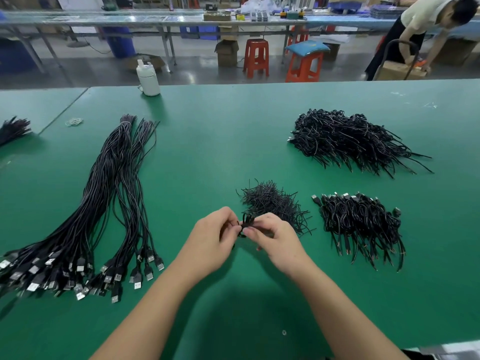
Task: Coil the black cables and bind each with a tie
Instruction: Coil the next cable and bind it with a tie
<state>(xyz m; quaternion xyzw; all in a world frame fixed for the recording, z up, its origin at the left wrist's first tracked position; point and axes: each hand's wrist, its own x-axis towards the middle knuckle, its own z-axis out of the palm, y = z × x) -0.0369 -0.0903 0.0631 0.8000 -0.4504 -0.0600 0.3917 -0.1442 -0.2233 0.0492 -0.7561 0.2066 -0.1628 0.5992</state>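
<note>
Your left hand (215, 237) and your right hand (275, 240) meet above the near middle of the green table (233, 131). Both are closed on one small black coil (245, 224), pinched between the fingertips of the two hands. Just behind the coil, a little to the right, lies a heap of short black ties (272, 203). To the right of the ties rests a small pile of coiled cables (358, 222), and a bigger pile (345, 139) sits far right. On the left side the straight cables (104, 198) lie stretched out, with their plugs (78, 276) at the near end. A white bottle (148, 79) stands at the far edge.
</note>
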